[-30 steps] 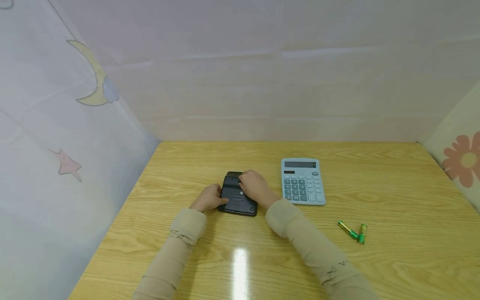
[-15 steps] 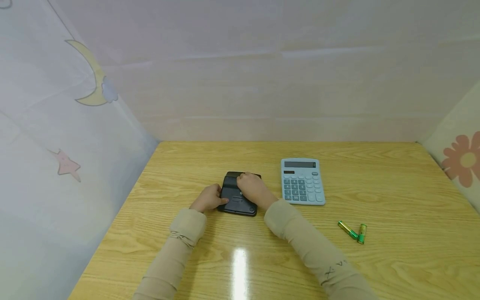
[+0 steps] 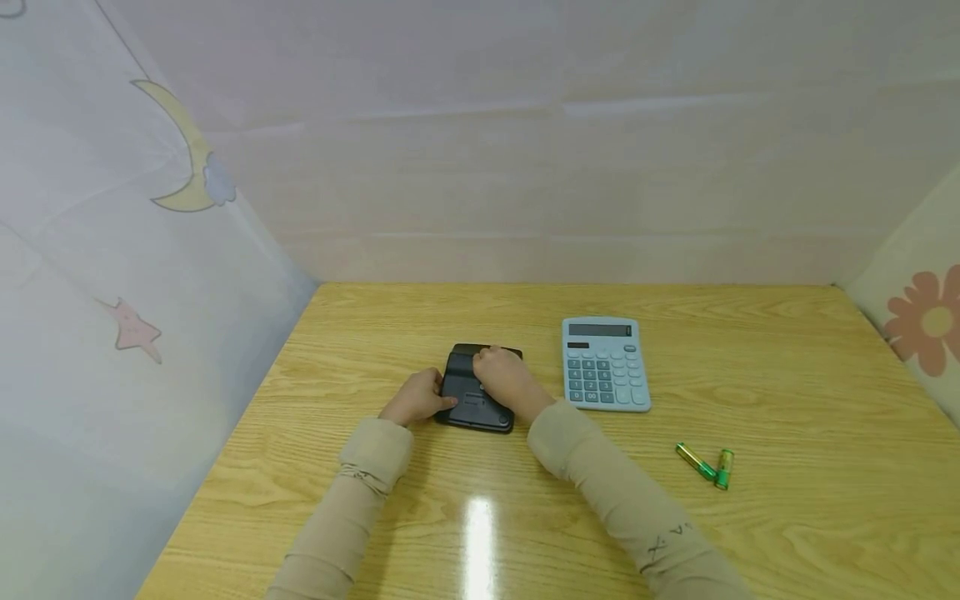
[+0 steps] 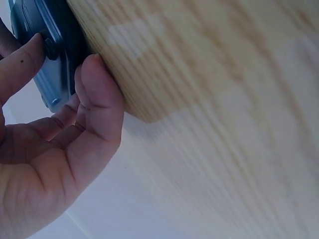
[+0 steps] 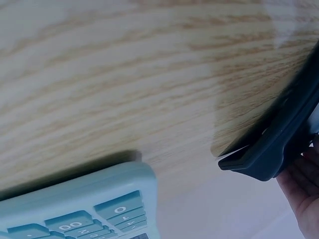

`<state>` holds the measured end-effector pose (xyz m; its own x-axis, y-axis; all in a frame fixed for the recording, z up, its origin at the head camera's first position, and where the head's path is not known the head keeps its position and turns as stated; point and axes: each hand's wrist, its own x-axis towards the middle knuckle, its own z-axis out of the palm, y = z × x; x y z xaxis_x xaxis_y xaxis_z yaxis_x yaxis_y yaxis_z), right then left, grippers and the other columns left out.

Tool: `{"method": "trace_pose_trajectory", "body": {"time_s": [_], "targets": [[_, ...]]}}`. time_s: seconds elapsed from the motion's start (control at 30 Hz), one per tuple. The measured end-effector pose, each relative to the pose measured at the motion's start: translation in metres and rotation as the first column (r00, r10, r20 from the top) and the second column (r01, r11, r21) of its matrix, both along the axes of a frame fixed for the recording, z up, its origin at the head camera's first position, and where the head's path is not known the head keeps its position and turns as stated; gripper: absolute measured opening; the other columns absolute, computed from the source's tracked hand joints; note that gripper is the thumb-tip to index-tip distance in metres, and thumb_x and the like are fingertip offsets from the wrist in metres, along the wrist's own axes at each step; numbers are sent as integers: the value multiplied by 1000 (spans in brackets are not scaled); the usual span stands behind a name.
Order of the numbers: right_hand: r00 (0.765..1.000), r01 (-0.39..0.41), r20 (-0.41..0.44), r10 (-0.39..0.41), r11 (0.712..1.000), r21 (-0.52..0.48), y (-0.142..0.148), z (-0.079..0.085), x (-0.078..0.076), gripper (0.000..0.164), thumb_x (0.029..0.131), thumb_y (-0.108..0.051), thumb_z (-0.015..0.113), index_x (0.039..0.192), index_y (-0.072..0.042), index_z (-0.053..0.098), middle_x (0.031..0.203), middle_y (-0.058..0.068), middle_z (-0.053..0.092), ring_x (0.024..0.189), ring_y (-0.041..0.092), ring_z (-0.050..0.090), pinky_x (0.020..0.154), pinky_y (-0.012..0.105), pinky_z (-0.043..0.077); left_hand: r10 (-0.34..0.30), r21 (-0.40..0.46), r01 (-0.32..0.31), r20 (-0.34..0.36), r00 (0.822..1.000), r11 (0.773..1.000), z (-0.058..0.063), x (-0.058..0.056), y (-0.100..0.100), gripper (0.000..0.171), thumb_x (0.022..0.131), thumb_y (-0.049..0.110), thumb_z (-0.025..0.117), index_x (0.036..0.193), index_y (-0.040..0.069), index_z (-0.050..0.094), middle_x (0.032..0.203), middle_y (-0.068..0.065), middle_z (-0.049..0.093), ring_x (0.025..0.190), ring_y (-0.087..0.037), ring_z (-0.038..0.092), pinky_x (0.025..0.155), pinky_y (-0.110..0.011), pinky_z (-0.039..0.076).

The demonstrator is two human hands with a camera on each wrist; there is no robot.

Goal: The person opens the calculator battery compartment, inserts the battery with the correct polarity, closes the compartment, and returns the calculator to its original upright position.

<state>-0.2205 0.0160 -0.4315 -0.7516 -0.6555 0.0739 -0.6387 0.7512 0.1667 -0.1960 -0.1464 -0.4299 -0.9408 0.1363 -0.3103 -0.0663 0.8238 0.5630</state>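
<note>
A black calculator (image 3: 472, 408) lies with its back up on the wooden table, with round feet and a label on that side. My left hand (image 3: 415, 397) grips its left edge, thumb on the back and fingers along the side; the thumb and the black casing (image 4: 67, 30) also appear in the left wrist view. My right hand (image 3: 506, 377) rests on the upper right of the back with fingers curled; whatever its fingertips pinch or press is hidden. The right wrist view shows the calculator's end (image 5: 271, 159) beside part of this hand (image 5: 301, 191).
A light blue calculator (image 3: 606, 364) lies face up right of the black one, close to my right forearm. Two green and gold batteries (image 3: 695, 461) lie farther right on the table (image 3: 810, 400). Cloth walls with printed shapes border the table's back and sides.
My right hand has shifted slightly to the left, uncovering the black calculator's upper right corner and covering more of its middle. The left hand and the other things stay in place.
</note>
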Motion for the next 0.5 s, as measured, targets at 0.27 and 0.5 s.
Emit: {"method": "trace_pose_trajectory", "body": {"time_s": [0.27, 0.5], "targets": [[1000, -5, -25, 6, 1000, 9, 0, 0, 1, 23, 86, -12, 62, 105, 1, 65, 93, 10, 65, 84, 20, 60, 75, 29, 49, -26, -17, 26, -14, 1000, 1000, -2, 0, 0, 29, 83, 18, 67, 98, -3, 54, 81, -9, 55, 67, -20, 51, 57, -29, 42], [1000, 15, -18, -15, 1000, 1, 0, 0, 0, 24, 85, -14, 65, 105, 0, 66, 93, 10, 64, 84, 20, 61, 74, 28, 50, -30, -16, 30, -18, 999, 999, -2, 0, 0, 27, 83, 16, 67, 96, -3, 54, 80, -10, 55, 66, -20, 51, 57, -29, 42]]}}
